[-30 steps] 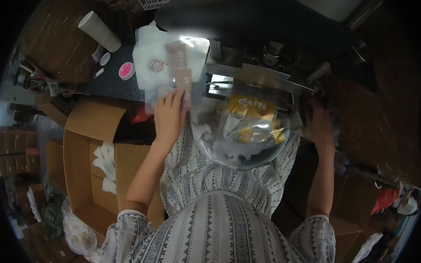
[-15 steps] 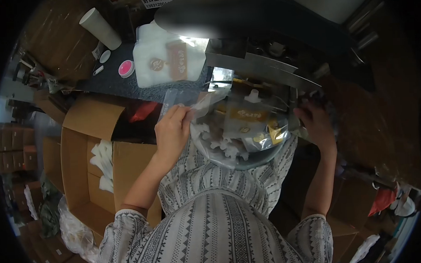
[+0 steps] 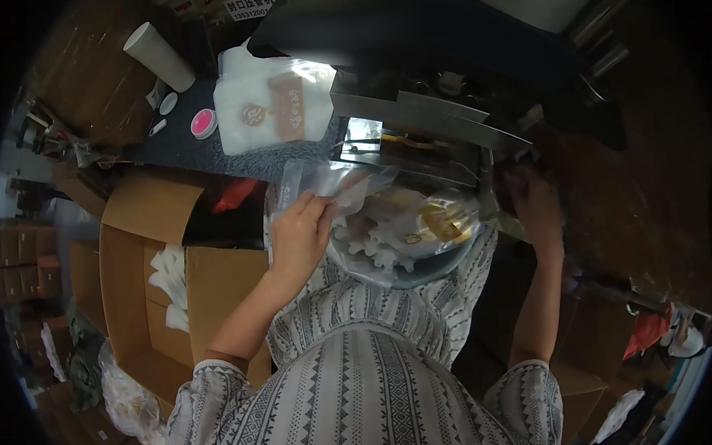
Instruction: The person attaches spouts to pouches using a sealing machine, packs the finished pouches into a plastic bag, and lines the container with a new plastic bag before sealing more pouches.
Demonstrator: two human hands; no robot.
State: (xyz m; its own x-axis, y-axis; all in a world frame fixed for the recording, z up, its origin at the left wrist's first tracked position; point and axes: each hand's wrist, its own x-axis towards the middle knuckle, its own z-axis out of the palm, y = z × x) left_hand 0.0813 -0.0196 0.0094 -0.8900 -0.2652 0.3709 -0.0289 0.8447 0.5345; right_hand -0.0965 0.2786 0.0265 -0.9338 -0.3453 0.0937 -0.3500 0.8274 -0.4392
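My left hand (image 3: 303,228) pinches a clear plastic pouch (image 3: 340,180) by its near edge, left of the machine's front. Close beside it, a round basin (image 3: 430,278) lined with clear plastic rests on my lap. Inside lie several whitish plastic pieces (image 3: 380,251) and a shiny pouch with gold print (image 3: 448,221). My right hand (image 3: 532,197) reaches to the dark right side of the metal machine (image 3: 438,110). Its fingers are blurred and in shadow, so whether it holds anything is unclear.
A stack of whitish printed pouches (image 3: 246,109) lies on a grey cloth (image 3: 181,150). Near it are a pink-topped round tub (image 3: 203,123) and a white cylinder (image 3: 159,57). An open cardboard box (image 3: 127,289) holding white items stands at my left.
The printed pouch with a white spout, formerly upright before the machine, no longer stands there. My left hand's pouch spreads more to the right. My right hand has moved slightly within the shadow.
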